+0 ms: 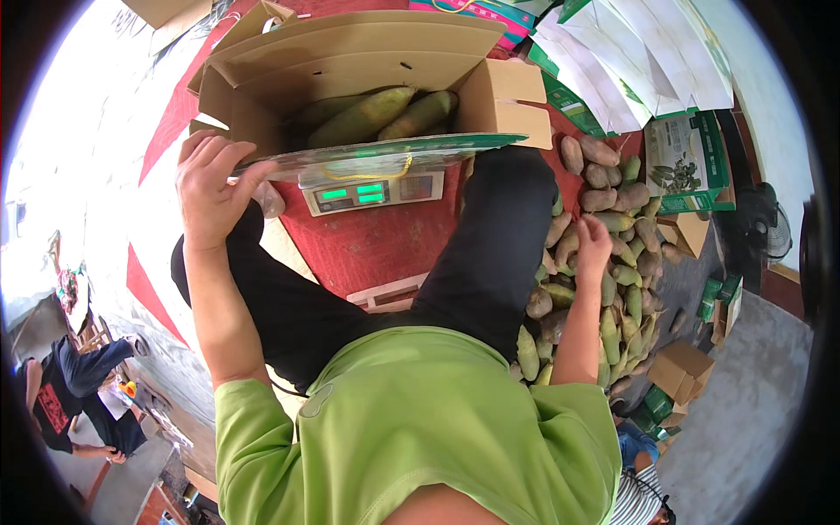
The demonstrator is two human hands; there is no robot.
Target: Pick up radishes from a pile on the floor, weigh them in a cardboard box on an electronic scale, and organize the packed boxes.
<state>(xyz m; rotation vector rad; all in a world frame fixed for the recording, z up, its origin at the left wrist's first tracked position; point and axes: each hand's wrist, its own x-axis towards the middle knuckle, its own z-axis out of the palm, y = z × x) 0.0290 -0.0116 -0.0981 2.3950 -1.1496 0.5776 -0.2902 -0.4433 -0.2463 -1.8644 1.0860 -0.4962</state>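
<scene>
My left hand [214, 179] is closed on the near left edge of an open cardboard box [350, 54], its thumb along the front panel. Several large green radishes [363, 116] lie inside the box. A yellow cord handle [367, 171] hangs on the green printed front. Below that front shows a digital scale [376, 192] with lit green displays; the box appears to rest on it. My right hand [595, 245] is over a pile of green radishes [626, 276] at my right, its fingers loosely bent and apart, with nothing visible in them.
Brown, soil-coloured roots [599, 150] are mixed into the pile. White carrier bags [604, 66] and a green printed carton [687, 162] stand behind it. A fan [770, 223] is at the far right. People sit at lower left [79, 394] and lower right [643, 490].
</scene>
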